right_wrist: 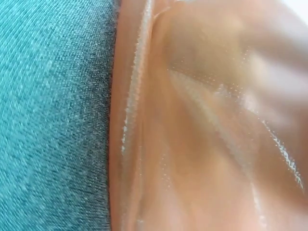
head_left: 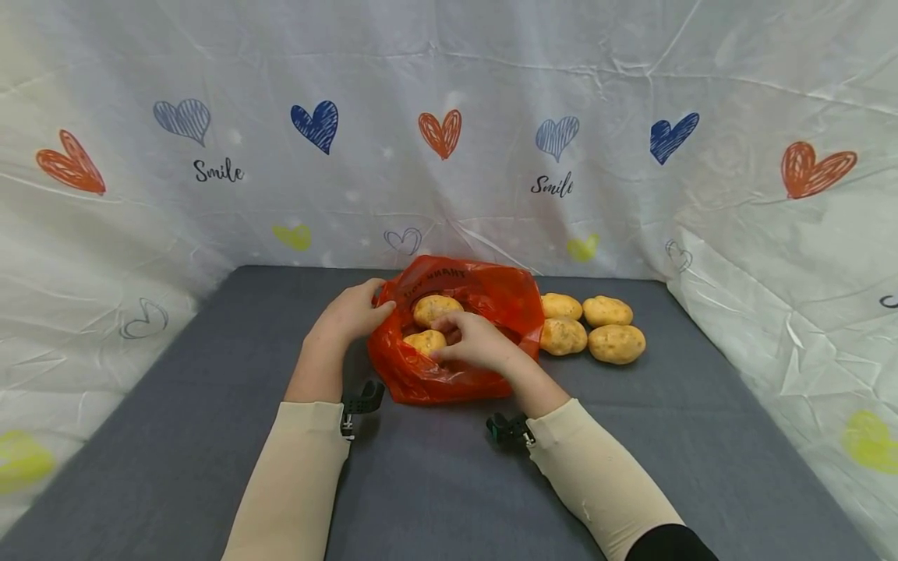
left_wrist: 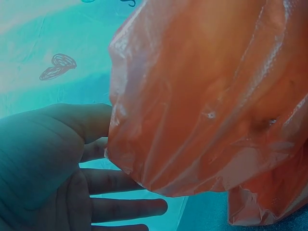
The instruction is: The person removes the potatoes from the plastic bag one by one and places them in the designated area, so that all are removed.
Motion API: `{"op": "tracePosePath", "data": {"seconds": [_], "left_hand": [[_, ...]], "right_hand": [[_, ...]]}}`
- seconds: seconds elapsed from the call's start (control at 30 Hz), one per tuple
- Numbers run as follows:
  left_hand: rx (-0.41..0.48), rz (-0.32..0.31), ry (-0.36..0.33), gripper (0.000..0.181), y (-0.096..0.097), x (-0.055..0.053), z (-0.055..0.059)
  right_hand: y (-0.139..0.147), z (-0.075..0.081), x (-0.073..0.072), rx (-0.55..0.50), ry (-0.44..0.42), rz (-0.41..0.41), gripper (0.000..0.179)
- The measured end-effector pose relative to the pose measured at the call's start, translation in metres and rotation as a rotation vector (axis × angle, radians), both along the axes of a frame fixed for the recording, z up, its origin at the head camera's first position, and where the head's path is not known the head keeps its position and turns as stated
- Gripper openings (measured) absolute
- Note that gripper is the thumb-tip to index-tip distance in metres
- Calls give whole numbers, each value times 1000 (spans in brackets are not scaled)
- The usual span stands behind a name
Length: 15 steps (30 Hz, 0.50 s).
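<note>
A red plastic bag lies with its mouth spread on the dark table. My left hand pinches its left rim; in the left wrist view, the thumb and a finger of that hand go behind the thin plastic. Inside the bag, my right hand holds a yellow potato between thumb and fingers. Just behind it in the bag sits another potato. The right wrist view is mostly filled by blurred bag plastic, and the right hand's fingers are hard to make out there.
Several potatoes lie grouped on the table against the bag's right side. A grey cloth covers the table. Behind and at both sides hangs a white sheet printed with hearts.
</note>
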<state>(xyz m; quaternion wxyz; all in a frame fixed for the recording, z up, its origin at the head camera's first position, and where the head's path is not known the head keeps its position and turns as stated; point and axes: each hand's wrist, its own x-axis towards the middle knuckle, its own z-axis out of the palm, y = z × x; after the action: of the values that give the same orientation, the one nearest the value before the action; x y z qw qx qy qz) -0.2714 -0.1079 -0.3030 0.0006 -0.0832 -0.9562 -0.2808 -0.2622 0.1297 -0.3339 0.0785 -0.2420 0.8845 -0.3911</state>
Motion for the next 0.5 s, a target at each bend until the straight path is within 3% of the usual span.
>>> {"op": "tracePosePath", "data": {"seconds": [0.13,0.33,0.5], "left_hand": [[-10,4,-2,55,0,0,2],[-2,1,-8,57,-2,2,-1],[13,10,-27,57,1,3,-1]], "right_hand": [[2,5,1,26,6,14,45],[13,14,6,76,116,12,52],[31,26,17,48,142,-15,48]]}}
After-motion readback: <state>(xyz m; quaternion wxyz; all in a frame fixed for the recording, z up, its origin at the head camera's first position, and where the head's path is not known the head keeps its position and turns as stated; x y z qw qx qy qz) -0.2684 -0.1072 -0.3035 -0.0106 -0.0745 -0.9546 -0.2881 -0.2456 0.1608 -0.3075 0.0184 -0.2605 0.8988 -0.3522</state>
